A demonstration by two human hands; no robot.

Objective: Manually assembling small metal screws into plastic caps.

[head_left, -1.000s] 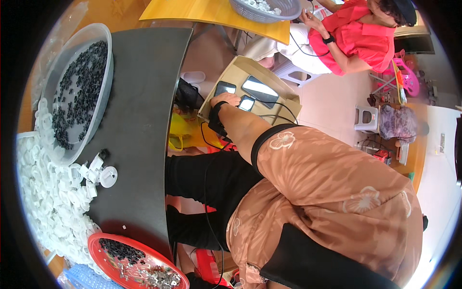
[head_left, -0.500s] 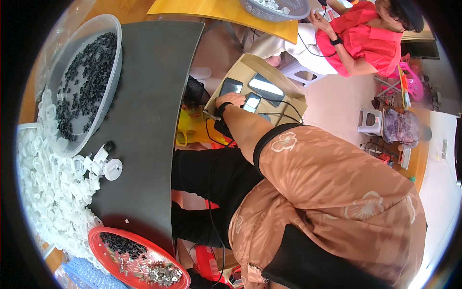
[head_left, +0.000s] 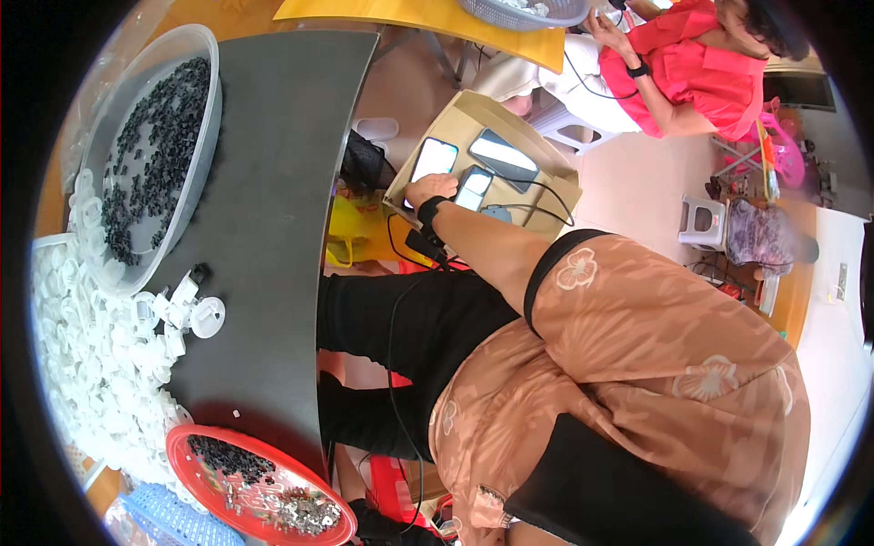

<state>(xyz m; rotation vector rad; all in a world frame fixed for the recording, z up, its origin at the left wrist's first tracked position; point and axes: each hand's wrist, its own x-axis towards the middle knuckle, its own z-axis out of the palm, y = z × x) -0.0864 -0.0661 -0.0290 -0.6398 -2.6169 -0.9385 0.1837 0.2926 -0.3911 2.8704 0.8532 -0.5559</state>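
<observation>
My right hand reaches into a shallow cardboard box, its fingers closed on the lower part of a phone with a lit screen. The hand hides part of this phone. Beside the hand lies a second phone, its screen also lit. A larger phone rests farther in, with a dark cable by it. A black band is round my right wrist. My left hand is out of view.
On the dark tabletop stand a clear tub of small black parts and a red tray of black and metal pieces. White plastic parts are heaped alongside. A co-worker in red sits at a yellow table.
The nearest phone's screen has gone from dark to bright, and my right hand now covers its lower part. The whole view has shifted slightly.
</observation>
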